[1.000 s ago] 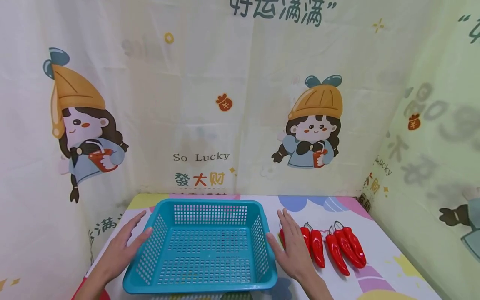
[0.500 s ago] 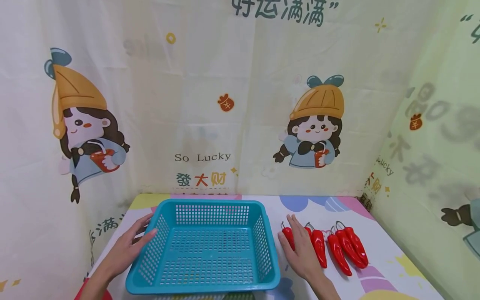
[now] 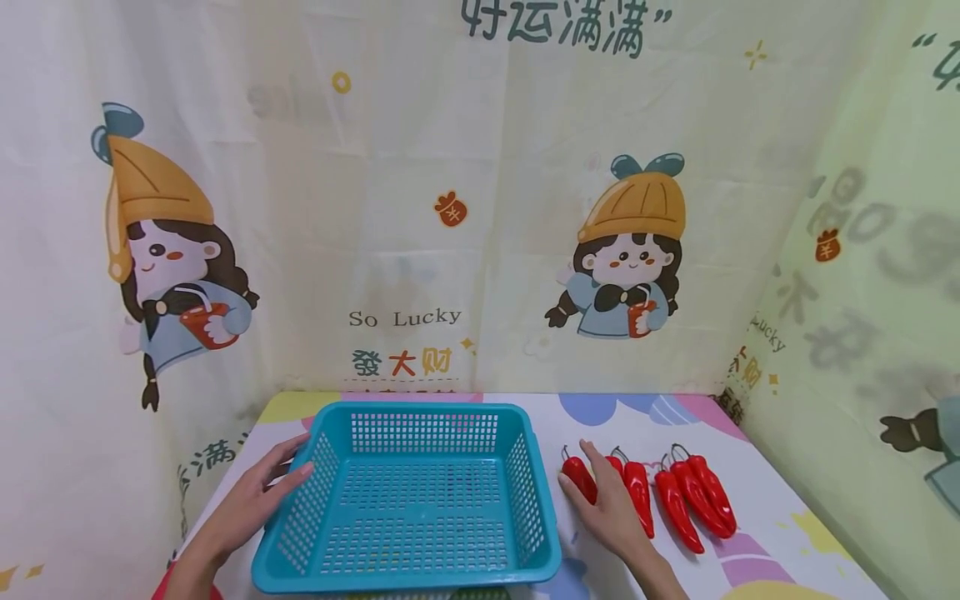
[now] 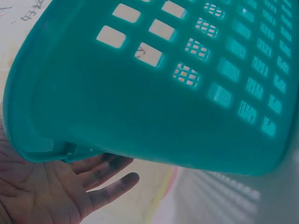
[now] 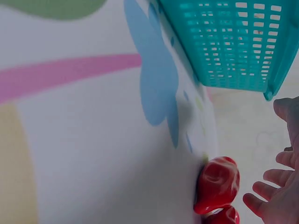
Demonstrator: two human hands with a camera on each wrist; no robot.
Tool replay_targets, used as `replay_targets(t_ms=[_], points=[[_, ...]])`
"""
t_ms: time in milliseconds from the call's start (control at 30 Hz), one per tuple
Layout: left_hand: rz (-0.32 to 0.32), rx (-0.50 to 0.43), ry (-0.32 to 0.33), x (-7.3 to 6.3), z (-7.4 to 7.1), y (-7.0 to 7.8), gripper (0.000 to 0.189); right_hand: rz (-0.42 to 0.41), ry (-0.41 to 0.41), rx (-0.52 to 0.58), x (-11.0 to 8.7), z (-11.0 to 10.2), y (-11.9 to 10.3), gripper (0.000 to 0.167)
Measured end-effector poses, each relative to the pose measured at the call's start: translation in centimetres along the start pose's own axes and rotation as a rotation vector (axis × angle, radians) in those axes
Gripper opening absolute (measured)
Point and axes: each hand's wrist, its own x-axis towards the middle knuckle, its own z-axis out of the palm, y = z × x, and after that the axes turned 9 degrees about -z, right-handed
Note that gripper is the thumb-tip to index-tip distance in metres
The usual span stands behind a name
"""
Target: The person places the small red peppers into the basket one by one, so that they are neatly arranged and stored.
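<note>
A blue-green perforated plastic basket (image 3: 405, 577) stands on the table with nothing inside. At its left side is my left hand (image 3: 251, 504), fingers extended along the outside and thumb near the rim; the left wrist view has the palm and fingers (image 4: 114, 189) beside the basket rim, not curled round it. My right hand (image 3: 609, 510) hovers over the red chili peppers to the right, fingers spread and holding nothing. One red pepper (image 3: 579, 478) shows left of that hand, and another (image 3: 637, 493) is partly covered by it. In the right wrist view, the fingers are apart from a pepper (image 5: 218, 183).
Farther right lie more red peppers (image 3: 677, 510), side by side with stems pointing back. A colourful patterned cloth (image 3: 757, 533) covers the table. Printed fabric walls (image 3: 405, 250) rise behind the table and along its sides.
My right hand has shifted right and lower, away from the basket and over the peppers, uncovering the leftmost one. My left hand has moved slightly right and lower along the basket's side.
</note>
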Motion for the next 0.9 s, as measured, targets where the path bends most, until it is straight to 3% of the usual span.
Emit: replay_targets(t_ms=[333,633,900], points=[[0.024,-0.036,-0.086,-0.3,-0.7,-0.5,0.074,-0.011,-0.014,-0.008,0.6,0.8,1.1,0.083],[0.063,-0.002,-0.099,-0.2,-1.0,-1.5,0.081,-0.021,-0.030,-0.017,0.9,1.2,1.8,0.086],[0.097,0.061,-0.074,0.1,-0.8,-2.1,0.093,-0.043,-0.033,-0.023,1.1,1.5,1.9,0.087]])
